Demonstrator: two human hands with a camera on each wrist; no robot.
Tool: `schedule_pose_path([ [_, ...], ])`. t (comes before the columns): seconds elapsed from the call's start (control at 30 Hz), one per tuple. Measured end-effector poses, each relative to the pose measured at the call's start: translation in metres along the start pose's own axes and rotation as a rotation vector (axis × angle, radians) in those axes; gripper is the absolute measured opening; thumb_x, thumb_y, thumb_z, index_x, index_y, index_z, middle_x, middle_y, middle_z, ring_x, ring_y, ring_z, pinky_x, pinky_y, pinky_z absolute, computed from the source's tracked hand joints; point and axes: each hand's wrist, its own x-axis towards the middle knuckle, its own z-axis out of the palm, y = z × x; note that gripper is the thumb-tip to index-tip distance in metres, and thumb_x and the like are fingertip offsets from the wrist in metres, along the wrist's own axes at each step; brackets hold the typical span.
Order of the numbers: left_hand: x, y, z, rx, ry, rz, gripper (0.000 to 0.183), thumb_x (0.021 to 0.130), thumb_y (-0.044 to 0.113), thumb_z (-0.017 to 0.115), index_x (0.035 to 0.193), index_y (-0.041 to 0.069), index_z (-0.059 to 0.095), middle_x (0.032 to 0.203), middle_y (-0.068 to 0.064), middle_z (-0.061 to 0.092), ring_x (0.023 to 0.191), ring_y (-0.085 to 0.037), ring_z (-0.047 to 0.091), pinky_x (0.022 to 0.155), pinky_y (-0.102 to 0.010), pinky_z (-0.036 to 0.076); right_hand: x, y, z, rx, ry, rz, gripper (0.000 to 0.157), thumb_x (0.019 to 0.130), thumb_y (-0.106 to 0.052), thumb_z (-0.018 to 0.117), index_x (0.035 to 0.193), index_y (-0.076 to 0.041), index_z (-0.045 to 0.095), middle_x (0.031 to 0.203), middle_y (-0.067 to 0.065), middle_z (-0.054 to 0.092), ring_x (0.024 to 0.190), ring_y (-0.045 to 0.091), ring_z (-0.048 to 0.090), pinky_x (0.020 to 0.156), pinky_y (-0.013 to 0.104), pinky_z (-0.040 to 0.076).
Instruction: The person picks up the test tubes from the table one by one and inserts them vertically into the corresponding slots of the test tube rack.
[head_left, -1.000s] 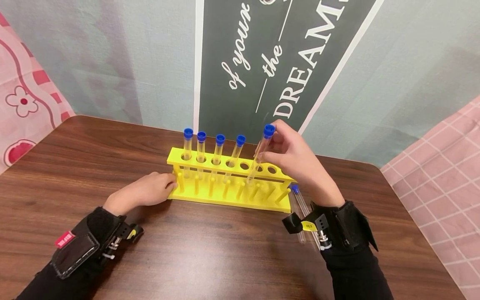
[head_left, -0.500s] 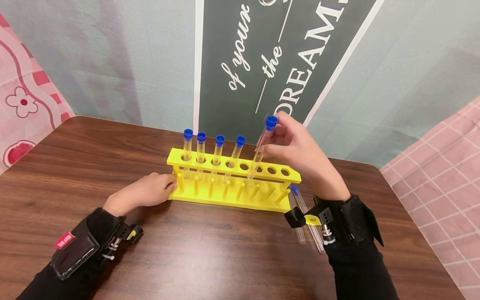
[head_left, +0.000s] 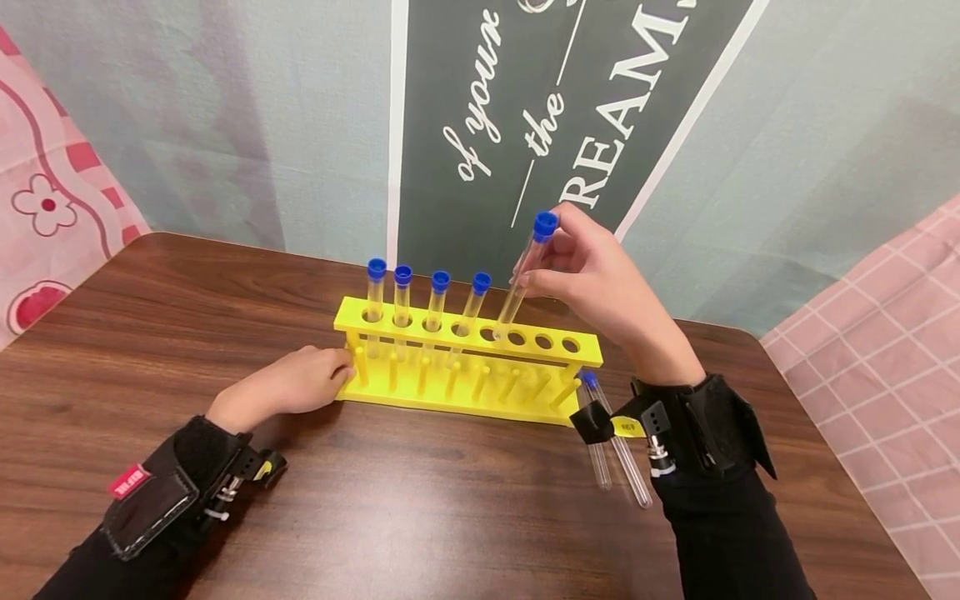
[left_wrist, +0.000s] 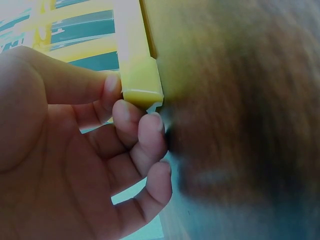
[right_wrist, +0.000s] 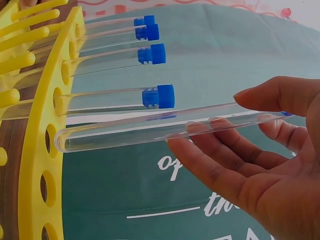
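A yellow test tube rack [head_left: 465, 402] stands on the table, with several blue-capped test tubes [head_left: 377, 290] upright or slightly tilted in its left holes. My left hand [head_left: 303, 379] grips the rack's left end, thumb and fingertips on its lower corner [left_wrist: 142, 85] in the left wrist view. With my right hand [head_left: 592, 267] I pinch another blue-capped test tube [head_left: 525, 271] between thumb and fingers, tilted above the rack. In the right wrist view this tube's rounded bottom [right_wrist: 62, 141] is at the fifth hole from the left; whether it has entered cannot be told.
Loose clear test tubes [head_left: 630, 467] lie on the brown wooden table [head_left: 420, 517] right of the rack, partly behind the right wrist camera [head_left: 592, 422]. A grey-green cloth with a lettered dark panel [head_left: 465, 208] hangs behind the table.
My right hand has risen with the test tube, whose bottom end has gone from in front of the rack up to the top bar's fifth hole. The left hand has stayed in place.
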Motion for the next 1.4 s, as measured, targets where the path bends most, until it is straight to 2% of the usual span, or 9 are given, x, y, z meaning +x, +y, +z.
schedule_pose_path([
  [0.17, 0.0, 0.0, 0.0, 0.003, 0.002, 0.007, 0.02, 0.094, 0.01, 0.045, 0.074, 0.008, 0.046, 0.06, -0.003, 0.036, 0.05, -0.014, 0.033, 0.05, -0.027, 0.029, 0.002, 0.003, 0.002, 0.019, -0.012, -0.003, 0.02, 0.084, 0.006, 0.057, 0.096, 0.0, 0.043, 0.087, 0.02, 0.059, 0.082, 0.029, 0.061, 0.075, 0.034, 0.05],
  [0.8, 0.001, -0.001, 0.001, 0.009, -0.003, 0.0, 0.019, 0.094, 0.01, 0.045, 0.076, 0.006, 0.047, 0.06, -0.003, 0.036, 0.051, -0.014, 0.034, 0.05, -0.027, 0.03, 0.003, 0.015, 0.007, -0.03, -0.058, 0.039, 0.019, 0.083, 0.007, 0.057, 0.095, 0.002, 0.044, 0.087, 0.02, 0.059, 0.082, 0.03, 0.06, 0.073, 0.033, 0.051],
  [1.0, 0.001, 0.0, 0.001, 0.023, 0.008, 0.007, 0.02, 0.094, 0.01, 0.044, 0.075, 0.007, 0.047, 0.06, -0.002, 0.036, 0.052, -0.015, 0.034, 0.051, -0.027, 0.031, 0.003, 0.022, 0.01, -0.045, -0.092, 0.11, 0.017, 0.084, 0.005, 0.057, 0.096, 0.0, 0.046, 0.09, 0.021, 0.059, 0.083, 0.029, 0.06, 0.075, 0.035, 0.05],
  [1.23, 0.002, 0.001, 0.001, 0.025, 0.005, -0.002, 0.02, 0.094, 0.009, 0.044, 0.075, 0.007, 0.047, 0.061, -0.002, 0.036, 0.053, -0.015, 0.036, 0.052, -0.027, 0.031, 0.004, 0.028, 0.015, -0.141, -0.119, 0.176, 0.014, 0.085, 0.001, 0.056, 0.095, -0.002, 0.048, 0.087, 0.015, 0.059, 0.081, 0.031, 0.06, 0.073, 0.037, 0.049],
  [1.4, 0.002, 0.0, 0.0, 0.019, -0.003, -0.011, 0.018, 0.094, 0.009, 0.044, 0.077, 0.005, 0.048, 0.061, -0.003, 0.037, 0.053, -0.015, 0.036, 0.052, -0.027, 0.031, 0.004, 0.03, 0.017, -0.144, -0.134, 0.202, 0.013, 0.086, 0.002, 0.054, 0.096, 0.0, 0.047, 0.088, 0.019, 0.058, 0.083, 0.032, 0.06, 0.075, 0.038, 0.05],
])
